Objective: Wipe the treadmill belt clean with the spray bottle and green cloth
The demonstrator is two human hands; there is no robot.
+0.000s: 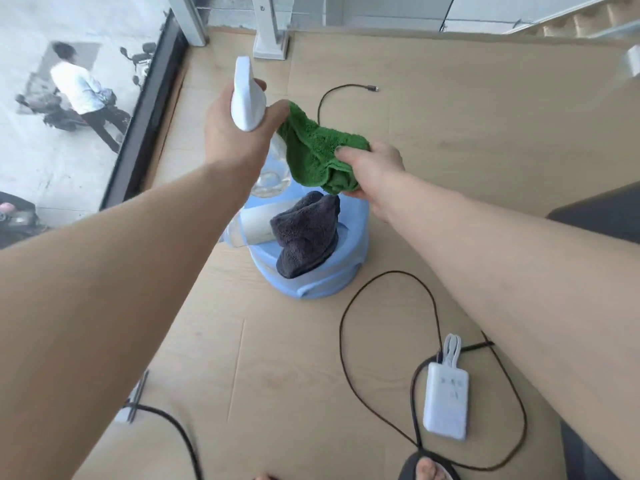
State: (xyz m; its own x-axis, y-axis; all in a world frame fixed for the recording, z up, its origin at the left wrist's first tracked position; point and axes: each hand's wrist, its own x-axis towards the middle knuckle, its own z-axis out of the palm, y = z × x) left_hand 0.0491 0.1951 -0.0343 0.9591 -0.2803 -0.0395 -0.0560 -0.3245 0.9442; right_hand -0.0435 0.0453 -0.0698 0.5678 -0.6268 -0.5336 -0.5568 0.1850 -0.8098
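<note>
Both forearms reach out over the stool, the left hand gripping the spray bottle nozzle-forward, the right hand pinching the green cloth just beside it; no treadmill belt is clearly in view.

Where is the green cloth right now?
In the head view, centre frame, the green cloth hangs from the right hand, beside the left hand's spray bottle, above the blue stool.
</note>
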